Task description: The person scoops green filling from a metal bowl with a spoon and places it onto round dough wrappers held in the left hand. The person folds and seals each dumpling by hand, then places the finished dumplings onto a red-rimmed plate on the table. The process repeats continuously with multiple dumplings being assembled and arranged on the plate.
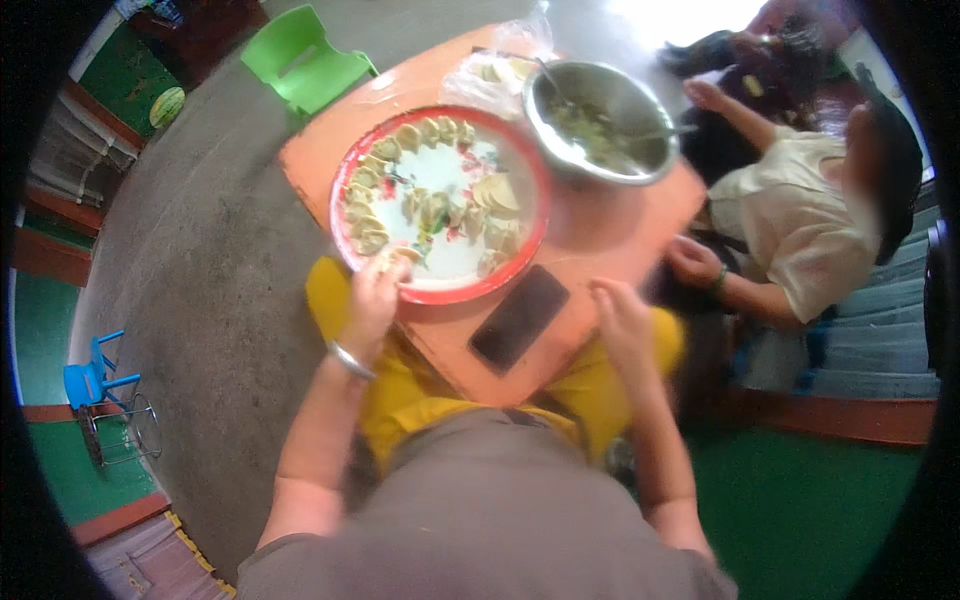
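My left hand (375, 296), with a bangle at the wrist, reaches over the near-left rim of a red-rimmed round tray (538, 217). Its fingers are on a dumpling (397, 259). Folded dumplings (365, 206) line the tray's left and far sides, and others lie in the middle and at the right. A stack of round dough wrappers (496, 193) rests at the tray's right. Blurred, my right hand (621, 311) hovers by the table's right edge with nothing seen in it. A steel bowl (534, 127) beyond the tray contains greenish filling (589, 131) and two metal utensils.
On the orange table (442, 345) a black phone (519, 319) lies near me. A plastic bag (487, 82) with pale rounds is behind the tray. Another person (787, 217) sits at the right, hands near the table. A green chair (307, 64) stands at the far left.
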Tool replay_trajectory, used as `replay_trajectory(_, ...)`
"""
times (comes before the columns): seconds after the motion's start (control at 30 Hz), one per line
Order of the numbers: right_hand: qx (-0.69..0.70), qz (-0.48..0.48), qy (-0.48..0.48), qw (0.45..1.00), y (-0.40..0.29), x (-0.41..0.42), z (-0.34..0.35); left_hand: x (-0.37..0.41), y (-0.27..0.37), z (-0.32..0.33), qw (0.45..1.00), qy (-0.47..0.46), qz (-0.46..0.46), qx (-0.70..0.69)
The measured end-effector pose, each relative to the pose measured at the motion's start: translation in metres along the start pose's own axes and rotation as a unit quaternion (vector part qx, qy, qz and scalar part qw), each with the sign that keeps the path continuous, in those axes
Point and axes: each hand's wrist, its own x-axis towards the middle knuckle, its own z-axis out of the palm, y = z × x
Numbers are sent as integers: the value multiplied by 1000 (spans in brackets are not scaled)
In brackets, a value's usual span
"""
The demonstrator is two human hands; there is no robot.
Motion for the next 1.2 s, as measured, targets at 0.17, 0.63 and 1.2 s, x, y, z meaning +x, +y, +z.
replay_trajectory(0.17, -75, 24, -94, 992, 37, -28, 10, 22, -34, -31, 986, 9, 101, 135)
replay_trajectory(0.63, -245, -71, -18, 967, 103, 15, 46, 40, -41, -27, 921, 74, 184, 336)
replay_trajectory(1.2, -96, -8, -117, 988, 65, -30, 24, 51, -58, -31, 853, 64, 254, 452)
